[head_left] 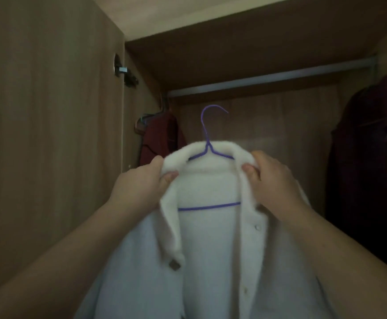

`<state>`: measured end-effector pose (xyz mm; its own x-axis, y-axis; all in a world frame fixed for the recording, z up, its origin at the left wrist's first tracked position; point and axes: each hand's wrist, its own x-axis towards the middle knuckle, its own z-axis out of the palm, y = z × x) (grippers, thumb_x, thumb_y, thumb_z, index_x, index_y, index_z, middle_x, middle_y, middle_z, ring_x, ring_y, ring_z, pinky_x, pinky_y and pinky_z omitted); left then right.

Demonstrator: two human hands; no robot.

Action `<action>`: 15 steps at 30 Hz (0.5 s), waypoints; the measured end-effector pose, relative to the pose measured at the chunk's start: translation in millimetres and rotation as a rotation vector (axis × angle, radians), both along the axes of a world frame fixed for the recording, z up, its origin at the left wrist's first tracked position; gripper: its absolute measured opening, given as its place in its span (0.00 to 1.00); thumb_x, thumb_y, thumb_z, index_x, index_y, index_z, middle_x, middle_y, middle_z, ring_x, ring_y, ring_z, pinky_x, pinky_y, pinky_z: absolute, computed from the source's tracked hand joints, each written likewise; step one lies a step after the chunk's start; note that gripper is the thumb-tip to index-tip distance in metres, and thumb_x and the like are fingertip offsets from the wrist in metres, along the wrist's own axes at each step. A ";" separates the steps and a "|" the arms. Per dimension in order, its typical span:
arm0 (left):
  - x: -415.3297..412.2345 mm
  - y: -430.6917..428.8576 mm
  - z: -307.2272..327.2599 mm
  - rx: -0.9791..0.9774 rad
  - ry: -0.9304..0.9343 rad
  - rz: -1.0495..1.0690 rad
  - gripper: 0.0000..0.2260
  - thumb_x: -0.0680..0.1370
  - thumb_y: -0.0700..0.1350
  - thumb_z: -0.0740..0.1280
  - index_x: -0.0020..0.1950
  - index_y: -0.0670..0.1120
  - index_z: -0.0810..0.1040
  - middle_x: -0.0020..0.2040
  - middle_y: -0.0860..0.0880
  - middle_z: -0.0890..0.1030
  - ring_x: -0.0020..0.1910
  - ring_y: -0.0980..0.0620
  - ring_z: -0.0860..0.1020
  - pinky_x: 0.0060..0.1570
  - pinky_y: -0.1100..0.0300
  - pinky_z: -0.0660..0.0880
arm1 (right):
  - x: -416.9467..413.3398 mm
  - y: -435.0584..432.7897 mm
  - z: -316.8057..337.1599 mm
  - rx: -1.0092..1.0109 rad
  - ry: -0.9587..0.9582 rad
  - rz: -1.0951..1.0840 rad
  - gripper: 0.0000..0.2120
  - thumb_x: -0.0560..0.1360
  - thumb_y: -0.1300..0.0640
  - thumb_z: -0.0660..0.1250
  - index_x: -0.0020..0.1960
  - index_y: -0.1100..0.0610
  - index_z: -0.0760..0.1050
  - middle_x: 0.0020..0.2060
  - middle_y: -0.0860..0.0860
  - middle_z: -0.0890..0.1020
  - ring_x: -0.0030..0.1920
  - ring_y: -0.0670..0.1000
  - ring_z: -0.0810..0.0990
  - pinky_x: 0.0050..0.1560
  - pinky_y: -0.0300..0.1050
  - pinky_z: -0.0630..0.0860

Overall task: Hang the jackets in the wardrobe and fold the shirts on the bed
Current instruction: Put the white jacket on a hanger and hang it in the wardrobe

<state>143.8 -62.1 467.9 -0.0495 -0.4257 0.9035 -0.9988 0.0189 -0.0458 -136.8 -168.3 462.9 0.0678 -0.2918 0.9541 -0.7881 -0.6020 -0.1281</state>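
White fleece jacket (211, 261) sits on a purple wire hanger (207, 143), held up in front of the open wardrobe (268, 125) by 2 hands. Left hand (142, 183) pinches the left end of the turned-down collar, thumb underneath, fingers curled over the top of the fleece. Right hand (273, 178) grips the right end of the collar in the same way, thumb tip showing below the fold. Both forearms come up from the bottom corners of the view. The hanger's neck rises out of the middle of the collar; its hook is free, below the metal rail (268, 80) and not touching it, with the open end of the hook pointing right. The hanger's lower bar shows across the open front of the jacket, between the 2 lapels. The jacket front is unfastened, with 1 pale snap on the right edge and 1 darker tab on the left lapel. The rail runs across just under a brown shelf (234, 54). A dark red garment (162, 137) hangs at the rail's left end, well clear of the jacket. A much darker garment (367, 157) hangs at the far right. The wardrobe door (49, 111) stands open on the left, hinge (123, 70) visible at its inner edge. Light is dim throughout.
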 end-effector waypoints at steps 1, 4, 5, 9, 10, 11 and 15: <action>-0.9 -9.3 5.7 -0.015 -0.007 0.029 0.16 0.78 0.67 0.52 0.45 0.54 0.60 0.39 0.47 0.80 0.40 0.39 0.81 0.32 0.53 0.65 | 0.7 -15.4 5.1 0.007 -0.004 0.028 0.12 0.79 0.48 0.62 0.55 0.55 0.74 0.50 0.58 0.81 0.51 0.63 0.78 0.48 0.54 0.72; -8.1 -37.5 24.5 -0.067 0.019 0.146 0.18 0.78 0.68 0.51 0.43 0.54 0.59 0.32 0.52 0.73 0.38 0.40 0.80 0.31 0.54 0.61 | 4.6 -59.9 23.9 -0.013 -0.023 0.113 0.11 0.79 0.47 0.63 0.53 0.55 0.74 0.48 0.57 0.82 0.49 0.63 0.79 0.47 0.54 0.75; -11.1 -47.5 33.5 -0.084 0.044 0.184 0.18 0.78 0.68 0.51 0.43 0.54 0.59 0.32 0.52 0.72 0.38 0.40 0.80 0.31 0.54 0.61 | 6.4 -73.3 32.2 -0.034 -0.035 0.145 0.11 0.78 0.47 0.63 0.52 0.54 0.74 0.47 0.56 0.81 0.48 0.62 0.79 0.46 0.54 0.75; -20.1 -83.3 77.4 -0.125 0.073 0.304 0.17 0.80 0.65 0.53 0.46 0.51 0.63 0.44 0.46 0.81 0.44 0.40 0.81 0.35 0.52 0.66 | 14.2 -122.4 67.7 -0.110 -0.049 0.185 0.14 0.77 0.45 0.61 0.58 0.51 0.74 0.51 0.54 0.81 0.50 0.60 0.78 0.49 0.53 0.76; -21.6 -90.2 87.5 -0.134 0.066 0.333 0.17 0.80 0.64 0.53 0.47 0.51 0.64 0.45 0.47 0.81 0.45 0.41 0.81 0.36 0.52 0.67 | 15.8 -133.5 76.2 -0.114 -0.042 0.181 0.17 0.77 0.44 0.59 0.61 0.51 0.74 0.53 0.54 0.80 0.53 0.60 0.77 0.52 0.54 0.76; -22.6 -97.1 95.9 -0.142 0.063 0.361 0.18 0.80 0.65 0.53 0.48 0.50 0.65 0.45 0.47 0.81 0.45 0.41 0.81 0.37 0.52 0.67 | 17.4 -144.6 83.7 -0.114 -0.036 0.180 0.20 0.76 0.44 0.57 0.64 0.51 0.73 0.56 0.54 0.80 0.55 0.59 0.77 0.54 0.54 0.76; -22.7 -124.2 121.7 -0.186 0.054 0.444 0.17 0.80 0.65 0.53 0.48 0.51 0.66 0.45 0.48 0.80 0.44 0.42 0.80 0.37 0.52 0.66 | 27.3 -183.6 99.3 -0.097 0.025 0.220 0.25 0.74 0.44 0.54 0.70 0.49 0.69 0.64 0.51 0.76 0.61 0.57 0.74 0.60 0.54 0.74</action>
